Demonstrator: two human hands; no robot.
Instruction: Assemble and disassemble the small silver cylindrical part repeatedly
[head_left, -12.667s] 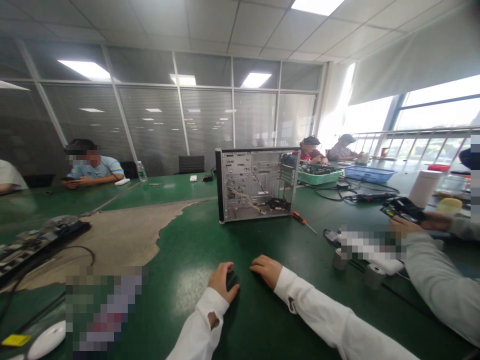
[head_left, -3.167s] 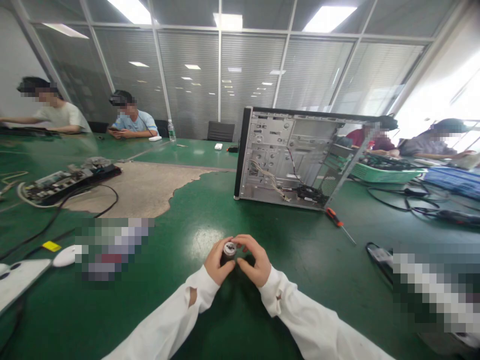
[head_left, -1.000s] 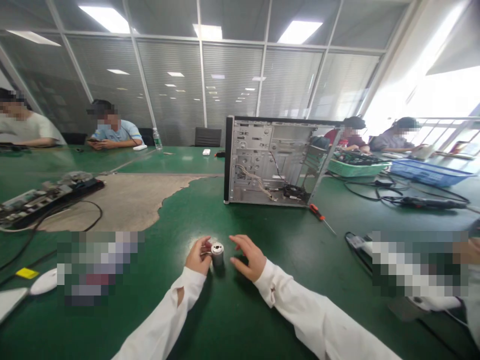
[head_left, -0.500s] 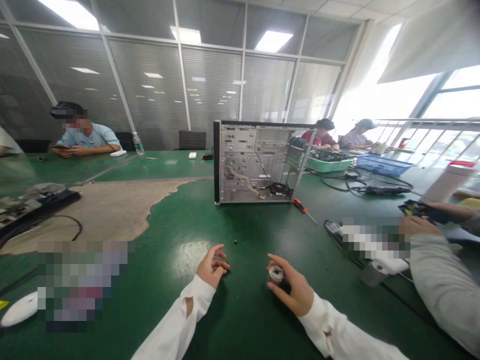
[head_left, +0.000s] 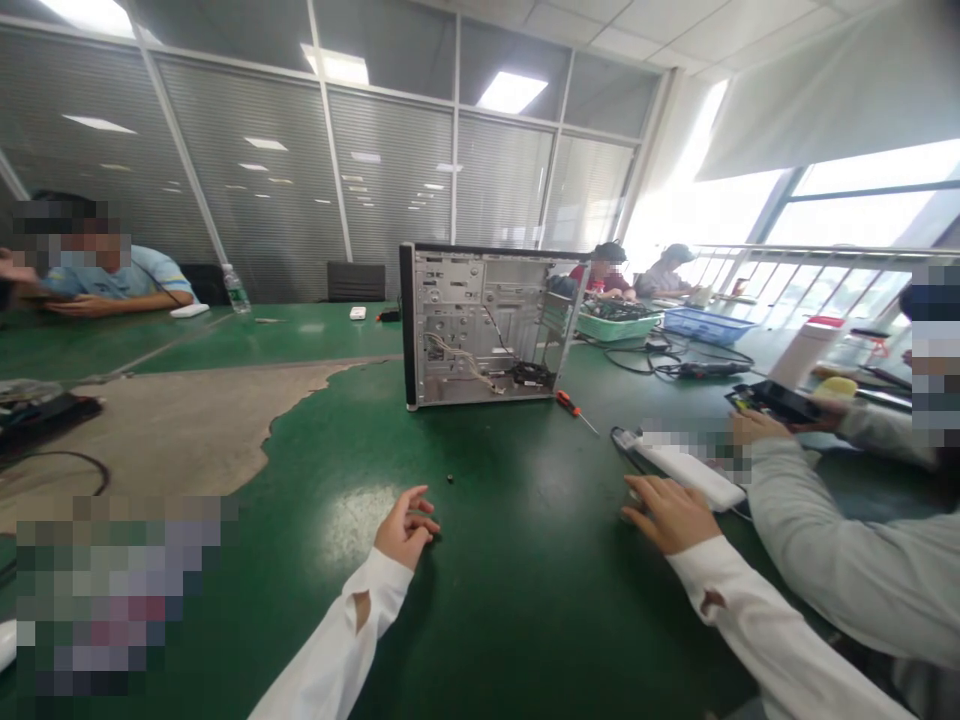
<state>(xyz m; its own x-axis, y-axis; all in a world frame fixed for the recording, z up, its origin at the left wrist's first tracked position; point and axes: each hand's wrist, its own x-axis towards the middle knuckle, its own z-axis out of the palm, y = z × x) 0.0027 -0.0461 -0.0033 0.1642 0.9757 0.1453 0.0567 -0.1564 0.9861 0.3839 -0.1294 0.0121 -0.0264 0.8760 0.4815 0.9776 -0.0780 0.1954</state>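
Fingers (head_left: 414, 495) of our left hand (head_left: 402, 528) are loosely spread and a little curled over the green counter (head_left: 525, 610), in front of the computer case (head_left: 487, 330). Our right hand (head_left: 673, 512) is in front of the case as well, off to its right, with the fingers bent down about a greyish piece (head_left: 631, 497) that the hand mostly hides; we cannot tell whether they grip it. A small dark bit (head_left: 450, 479) lies on the counter between us and the case. Right of the case lies a white strip (head_left: 712, 482), partly blurred, and beside it a co-worker's grey sleeve (head_left: 810, 520). An orange-handled screwdriver (head_left: 568, 404) lies by the case's near right corner. The case stands open-sided towards us, pale wires (head_left: 465, 357) loose inside. Beyond it to the right we see a green basket (head_left: 619, 328) and a blue basket (head_left: 709, 330); beyond it to the left, a clear bottle (head_left: 235, 292) and a person in light blue (head_left: 150, 280).
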